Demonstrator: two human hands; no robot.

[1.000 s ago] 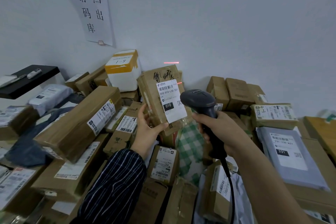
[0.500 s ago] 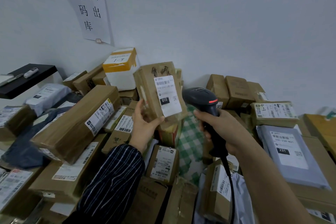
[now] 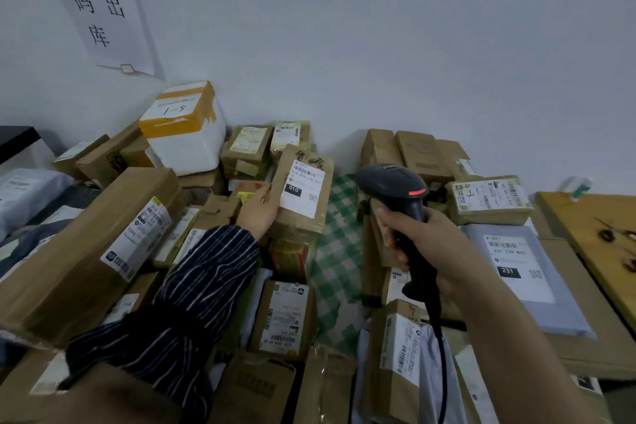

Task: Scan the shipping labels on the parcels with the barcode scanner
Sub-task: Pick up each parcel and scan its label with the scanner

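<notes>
Matt black plastic scanner (image 3: 395,184), tape-glossed brown cardboard parcel (image 3: 303,196) with smooth white paper label (image 3: 303,188)

the left arm comes in from 7 o'clock in a dark striped sleeve (image 3: 192,303) and reaches up toward 1 o'clock, wrist bare past the cuff. the left hand (image 3: 260,213) grips the left edge of a brown parcel (image 3: 299,227), thumb along its front, the other fingers hidden behind it. the right forearm (image 3: 516,337), bare, enters from 5 o'clock and angles toward 11 o'clock. the right hand (image 3: 423,241) is wrapped round the handle of the barcode scanner (image 3: 392,182), fingers curled at the front. the two hands are apart, the right at 3 o'clock of the left.
</notes>
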